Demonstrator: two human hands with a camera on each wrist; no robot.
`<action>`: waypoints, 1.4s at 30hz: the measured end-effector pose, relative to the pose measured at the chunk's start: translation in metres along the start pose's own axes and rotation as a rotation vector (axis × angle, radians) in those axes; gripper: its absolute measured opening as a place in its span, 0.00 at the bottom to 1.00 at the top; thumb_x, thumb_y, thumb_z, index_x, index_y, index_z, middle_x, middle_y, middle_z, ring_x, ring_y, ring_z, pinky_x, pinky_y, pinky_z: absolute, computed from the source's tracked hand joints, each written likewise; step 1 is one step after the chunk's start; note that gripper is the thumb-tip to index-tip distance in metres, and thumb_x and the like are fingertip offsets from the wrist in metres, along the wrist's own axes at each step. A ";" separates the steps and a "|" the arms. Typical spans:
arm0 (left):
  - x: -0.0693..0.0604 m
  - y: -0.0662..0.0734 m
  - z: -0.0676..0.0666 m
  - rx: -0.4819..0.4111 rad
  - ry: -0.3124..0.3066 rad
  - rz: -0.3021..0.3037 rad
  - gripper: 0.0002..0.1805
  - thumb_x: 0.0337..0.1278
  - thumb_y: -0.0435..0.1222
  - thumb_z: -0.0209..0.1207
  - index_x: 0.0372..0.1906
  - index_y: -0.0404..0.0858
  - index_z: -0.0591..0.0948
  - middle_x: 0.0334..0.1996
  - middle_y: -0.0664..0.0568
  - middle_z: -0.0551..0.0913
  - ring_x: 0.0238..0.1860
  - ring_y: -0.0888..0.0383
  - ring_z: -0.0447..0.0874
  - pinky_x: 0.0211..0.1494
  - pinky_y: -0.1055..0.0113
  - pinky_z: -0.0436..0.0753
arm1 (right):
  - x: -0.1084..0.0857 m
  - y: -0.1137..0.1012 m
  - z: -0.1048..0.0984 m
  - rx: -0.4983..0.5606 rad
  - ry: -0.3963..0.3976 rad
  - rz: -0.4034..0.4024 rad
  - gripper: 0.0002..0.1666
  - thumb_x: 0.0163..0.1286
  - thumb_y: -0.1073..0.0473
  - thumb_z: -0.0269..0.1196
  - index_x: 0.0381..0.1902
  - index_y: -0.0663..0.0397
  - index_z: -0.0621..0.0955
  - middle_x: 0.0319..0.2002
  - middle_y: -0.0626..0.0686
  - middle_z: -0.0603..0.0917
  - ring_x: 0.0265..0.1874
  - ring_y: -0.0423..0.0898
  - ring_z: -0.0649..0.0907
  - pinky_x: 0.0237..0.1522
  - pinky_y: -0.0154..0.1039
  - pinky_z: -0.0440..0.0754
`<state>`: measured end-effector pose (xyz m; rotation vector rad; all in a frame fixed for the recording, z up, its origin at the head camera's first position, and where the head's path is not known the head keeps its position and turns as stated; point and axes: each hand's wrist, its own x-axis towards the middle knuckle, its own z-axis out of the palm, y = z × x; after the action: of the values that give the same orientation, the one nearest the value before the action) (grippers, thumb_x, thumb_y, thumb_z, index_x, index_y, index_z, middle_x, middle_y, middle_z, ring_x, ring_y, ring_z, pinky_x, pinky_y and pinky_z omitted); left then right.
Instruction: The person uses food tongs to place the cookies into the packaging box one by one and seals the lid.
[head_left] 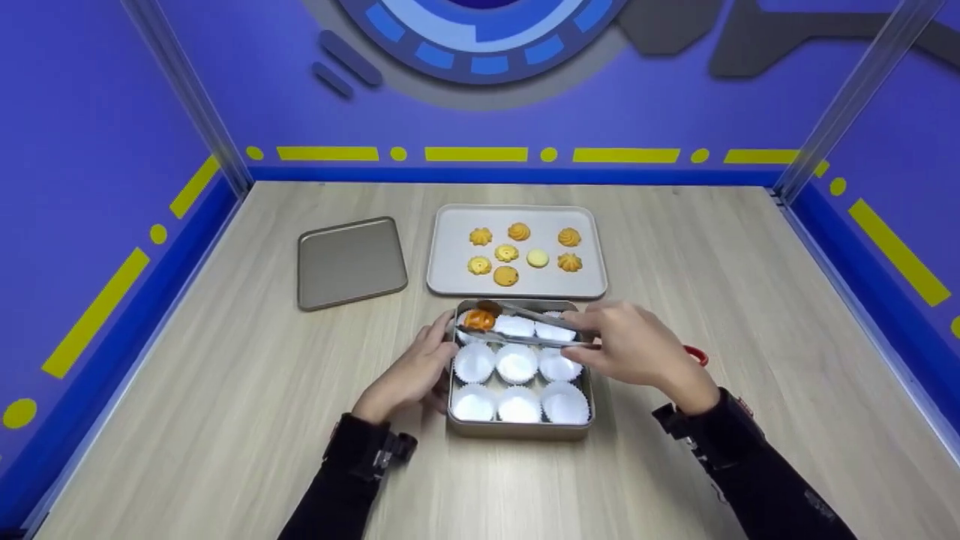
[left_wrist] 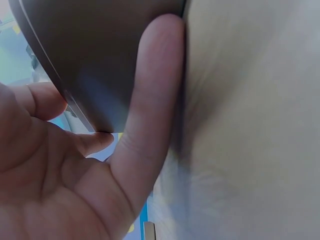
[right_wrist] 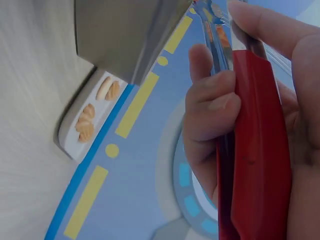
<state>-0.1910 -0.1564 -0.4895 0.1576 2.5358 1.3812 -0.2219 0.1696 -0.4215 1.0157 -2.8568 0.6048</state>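
My right hand grips the red handles of metal tongs. The tongs' two ends lie on either side of a glossy orange pretzel-shaped cookie at the back left paper cup of a metal tin. Whether the ends touch the cookie is unclear. Several white paper cups line the tin in three rows. My left hand rests against the tin's left side; in the left wrist view one extended finger lies along the tin wall, while other fingertips touch near its edge.
Behind the tin stands a pale tray with several cookies. A flat brown metal lid lies to its left. Everything stands on a light wooden table, with blue panels around the back and sides.
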 end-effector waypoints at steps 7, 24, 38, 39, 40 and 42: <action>0.001 -0.001 0.000 0.032 -0.012 0.003 0.37 0.80 0.45 0.42 0.88 0.47 0.50 0.72 0.40 0.68 0.70 0.40 0.70 0.77 0.41 0.70 | 0.002 0.007 0.014 -0.004 0.014 -0.013 0.28 0.67 0.51 0.76 0.63 0.51 0.88 0.36 0.51 0.88 0.28 0.42 0.75 0.29 0.37 0.72; -0.001 0.001 0.001 -0.090 -0.044 -0.041 0.39 0.79 0.43 0.45 0.88 0.50 0.47 0.76 0.39 0.62 0.64 0.33 0.74 0.27 0.58 0.89 | 0.009 0.013 0.016 0.106 -0.057 0.005 0.31 0.69 0.51 0.75 0.66 0.55 0.85 0.37 0.51 0.87 0.26 0.41 0.73 0.28 0.36 0.71; 0.000 0.000 -0.003 0.052 -0.010 0.023 0.37 0.81 0.45 0.42 0.88 0.46 0.50 0.73 0.39 0.67 0.73 0.39 0.68 0.76 0.41 0.72 | 0.006 0.001 0.011 -0.079 0.001 -0.005 0.28 0.66 0.51 0.76 0.63 0.53 0.87 0.43 0.52 0.89 0.24 0.39 0.75 0.27 0.37 0.74; 0.000 0.000 -0.003 0.070 -0.004 0.032 0.37 0.81 0.45 0.41 0.88 0.45 0.50 0.73 0.39 0.68 0.72 0.40 0.69 0.79 0.42 0.67 | 0.006 0.000 0.012 -0.082 -0.003 -0.005 0.28 0.66 0.51 0.76 0.63 0.53 0.87 0.43 0.52 0.89 0.23 0.39 0.75 0.26 0.36 0.73; 0.001 0.000 -0.003 0.069 -0.005 0.031 0.37 0.81 0.45 0.41 0.88 0.45 0.50 0.72 0.39 0.68 0.72 0.40 0.69 0.79 0.42 0.68 | 0.008 0.000 0.012 -0.083 -0.010 -0.006 0.29 0.67 0.51 0.75 0.63 0.52 0.87 0.43 0.52 0.89 0.22 0.38 0.74 0.25 0.36 0.73; 0.001 -0.001 -0.003 0.064 -0.009 0.028 0.37 0.81 0.45 0.41 0.88 0.45 0.50 0.72 0.39 0.68 0.70 0.40 0.71 0.77 0.42 0.70 | 0.010 0.000 0.012 -0.096 -0.025 -0.014 0.29 0.67 0.50 0.75 0.64 0.52 0.87 0.45 0.52 0.89 0.22 0.38 0.74 0.24 0.35 0.72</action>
<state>-0.1925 -0.1587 -0.4887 0.2111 2.5815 1.3074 -0.2288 0.1585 -0.4308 1.0350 -2.8664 0.4524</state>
